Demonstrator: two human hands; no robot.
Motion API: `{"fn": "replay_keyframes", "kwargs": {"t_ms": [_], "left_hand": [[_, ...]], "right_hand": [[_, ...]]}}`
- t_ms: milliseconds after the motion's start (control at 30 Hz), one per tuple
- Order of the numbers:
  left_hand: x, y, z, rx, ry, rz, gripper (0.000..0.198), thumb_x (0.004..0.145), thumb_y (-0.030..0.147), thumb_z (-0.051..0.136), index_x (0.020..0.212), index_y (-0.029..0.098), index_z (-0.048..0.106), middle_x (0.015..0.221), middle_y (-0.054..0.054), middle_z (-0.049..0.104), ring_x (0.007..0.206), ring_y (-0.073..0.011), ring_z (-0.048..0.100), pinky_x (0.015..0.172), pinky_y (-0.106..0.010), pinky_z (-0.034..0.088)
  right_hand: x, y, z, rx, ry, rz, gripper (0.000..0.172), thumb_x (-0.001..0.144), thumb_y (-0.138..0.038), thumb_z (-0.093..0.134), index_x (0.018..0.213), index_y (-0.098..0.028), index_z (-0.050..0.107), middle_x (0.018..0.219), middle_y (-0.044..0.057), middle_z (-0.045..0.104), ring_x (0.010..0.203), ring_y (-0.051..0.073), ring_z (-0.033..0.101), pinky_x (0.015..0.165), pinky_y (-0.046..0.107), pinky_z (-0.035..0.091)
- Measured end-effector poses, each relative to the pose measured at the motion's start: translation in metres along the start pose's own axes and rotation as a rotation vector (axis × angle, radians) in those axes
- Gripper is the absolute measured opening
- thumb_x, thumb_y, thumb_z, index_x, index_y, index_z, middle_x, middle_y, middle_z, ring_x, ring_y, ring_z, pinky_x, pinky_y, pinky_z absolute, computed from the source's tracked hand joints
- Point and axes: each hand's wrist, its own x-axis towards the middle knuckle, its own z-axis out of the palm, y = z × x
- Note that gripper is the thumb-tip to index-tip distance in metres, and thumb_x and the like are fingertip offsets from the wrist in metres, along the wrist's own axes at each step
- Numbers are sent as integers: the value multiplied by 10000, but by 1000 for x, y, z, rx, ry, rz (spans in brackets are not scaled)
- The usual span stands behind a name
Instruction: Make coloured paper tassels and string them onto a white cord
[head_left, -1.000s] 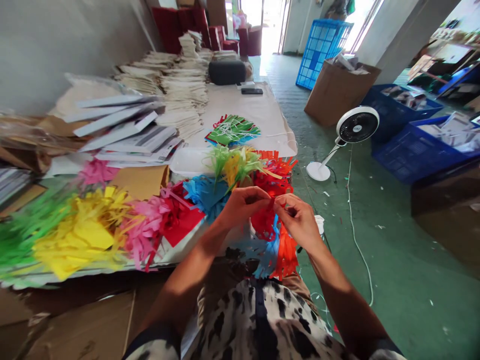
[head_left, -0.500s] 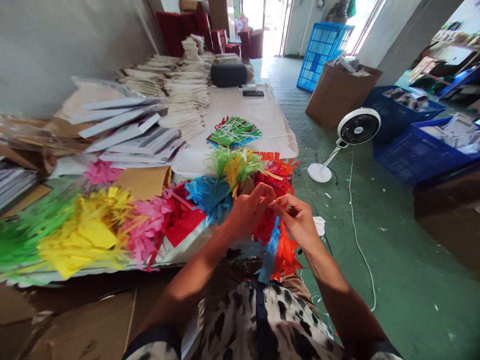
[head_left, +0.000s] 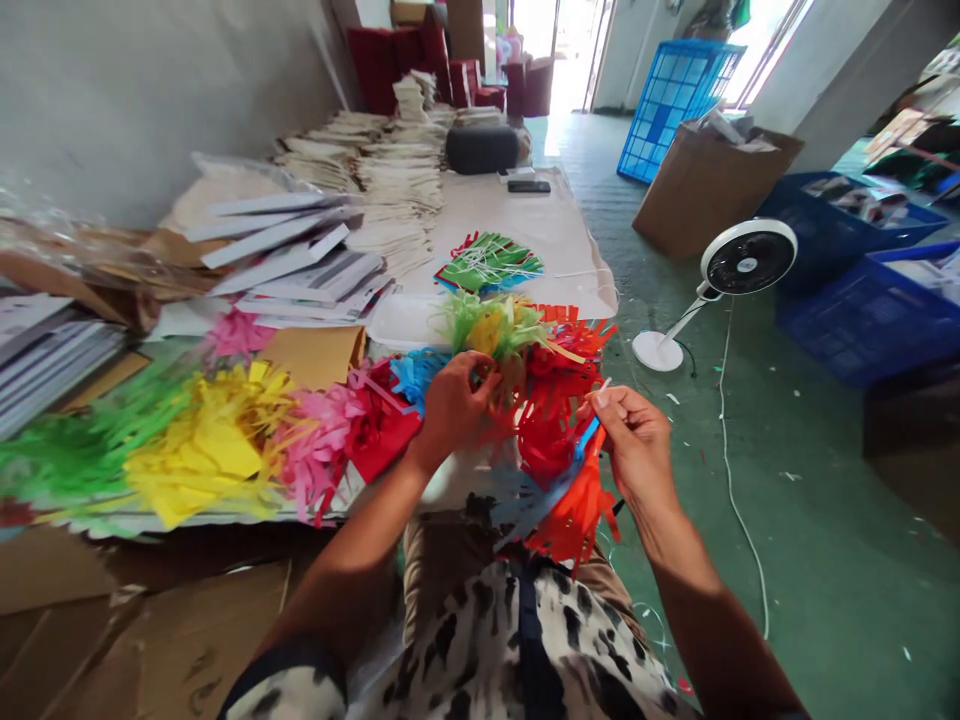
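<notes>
My right hand pinches the twisted top of fringed paper tassels, and a short white tip sticks up from its fingertips. Below it hang a blue tassel, smeared by motion, and an orange tassel. My left hand is at the table's near edge, fingers curled and thumb close to them; what it pinches, if anything, I cannot make out. Just beyond its fingers lie pale green and yellow tassels. A blue tassel lies behind that hand, and red fringed paper lies between both hands.
Pink, yellow and green tassels line the table's left side. Farther back are a stringed fringed stack, a white tray, paper stacks and a phone. A fan stands on the floor at right.
My hands have come apart: the left moved left, the right moved right, carrying the blue and orange tassels. The blue one now swings out to the left. The view has turned slightly left.
</notes>
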Motion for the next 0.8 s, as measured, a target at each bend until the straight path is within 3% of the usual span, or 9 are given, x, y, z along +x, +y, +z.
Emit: {"fn": "replay_keyframes", "kwargs": {"t_ms": [167,433,633,800], "left_hand": [[12,3,7,298,-49,27,233,973,317,690,1165,186,688,1211,-112,719,1067,-269,708,835,-334,526],[48,12,-2,485,-176,-46,319,954,351,640,1229,191,670,967,-129,774,924,-325,749,776,-373,515],[68,-4,-37,608,45,-141,387,901,306,642,1255,149,654,841,-143,733,833,-344,714,755,-419,521],[59,-8,-49,645,63,59,189,886,261,649,1027,155,719,1096,-196,700,1120,-388,639,918,-483,535]], "right_hand": [[-2,1,0,-53,-28,-45,226,919,-464,789,871,-245,763,762,6,750,666,145,642,656,272,469],[-2,-2,-4,-57,-19,3,293,883,-503,816,882,-218,747,793,35,782,612,137,624,566,251,447],[-3,-3,-12,-110,-36,-11,283,903,-488,801,870,-211,751,816,43,790,586,118,586,535,237,413],[0,-2,-13,4,11,3,266,889,-466,818,861,-210,754,838,43,791,617,124,615,564,239,454]]}}
